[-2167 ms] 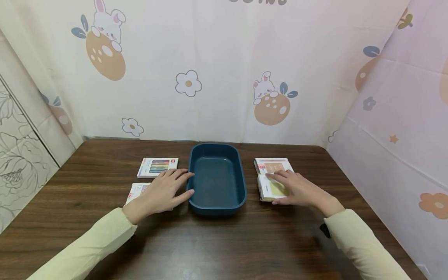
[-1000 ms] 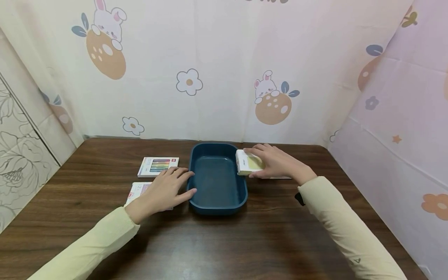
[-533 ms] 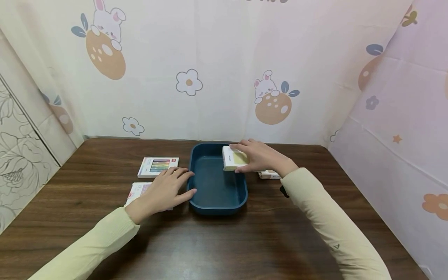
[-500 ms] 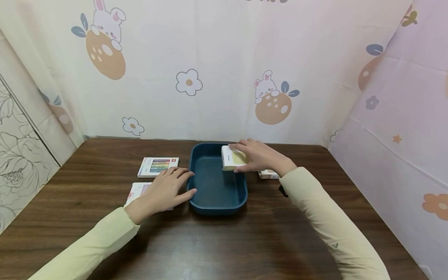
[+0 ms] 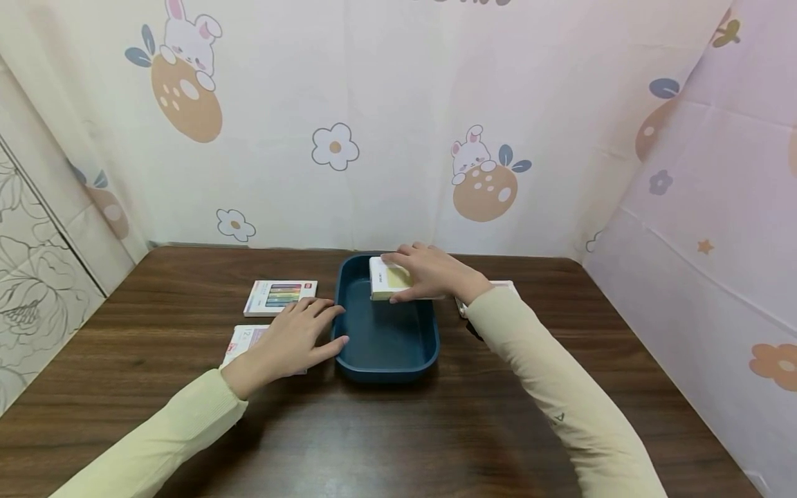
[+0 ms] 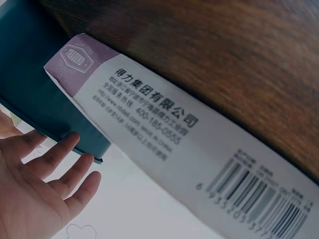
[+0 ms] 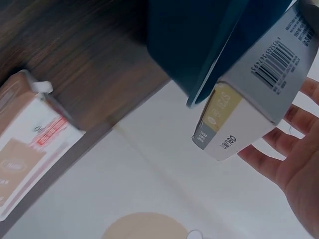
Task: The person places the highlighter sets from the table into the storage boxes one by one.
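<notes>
My right hand (image 5: 429, 270) grips a small white and yellow box (image 5: 389, 278) over the back part of the dark blue bin (image 5: 386, 375). In the right wrist view the box (image 7: 264, 74) is tilted, its barcode side showing and the fingers along its far edge. My left hand (image 5: 289, 342) rests with spread, relaxed fingers at the bin's left rim. Partly under that hand lies a white and purple box (image 5: 245, 339); the left wrist view has this box (image 6: 149, 119) close up, with printed text and a barcode.
A flat white box with coloured sticks in its window (image 5: 280, 297) lies at the back left of the wooden table (image 5: 373, 443). Right of the bin is a white and brown box (image 7: 30, 144), partly behind the right forearm. A patterned curtain (image 5: 398, 138) hangs behind the table's back edge.
My right hand has picked up the yellow and white box from the right side and carried it left over the bin. My left hand has stayed at the rim.
</notes>
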The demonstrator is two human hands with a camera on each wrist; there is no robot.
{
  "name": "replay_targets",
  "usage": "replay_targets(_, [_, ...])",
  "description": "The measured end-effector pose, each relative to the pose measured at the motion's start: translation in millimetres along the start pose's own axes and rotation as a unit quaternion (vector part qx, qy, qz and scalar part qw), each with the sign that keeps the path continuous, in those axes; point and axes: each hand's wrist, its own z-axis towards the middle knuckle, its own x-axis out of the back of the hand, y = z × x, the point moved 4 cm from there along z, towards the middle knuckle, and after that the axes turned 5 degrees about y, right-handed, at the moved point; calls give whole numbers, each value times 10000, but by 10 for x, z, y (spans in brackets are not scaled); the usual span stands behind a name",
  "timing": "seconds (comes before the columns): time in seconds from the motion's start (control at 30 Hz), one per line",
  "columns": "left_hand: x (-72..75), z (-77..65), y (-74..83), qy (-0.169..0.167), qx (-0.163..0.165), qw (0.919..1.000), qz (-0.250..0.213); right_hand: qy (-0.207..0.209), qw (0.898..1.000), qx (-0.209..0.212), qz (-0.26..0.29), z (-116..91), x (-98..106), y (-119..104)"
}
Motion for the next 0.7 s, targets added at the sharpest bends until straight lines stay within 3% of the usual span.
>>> replay_targets(0.7, [7, -5, 14, 30, -32, 10000, -54, -496, 9985, -140, -194, 272, -245, -175])
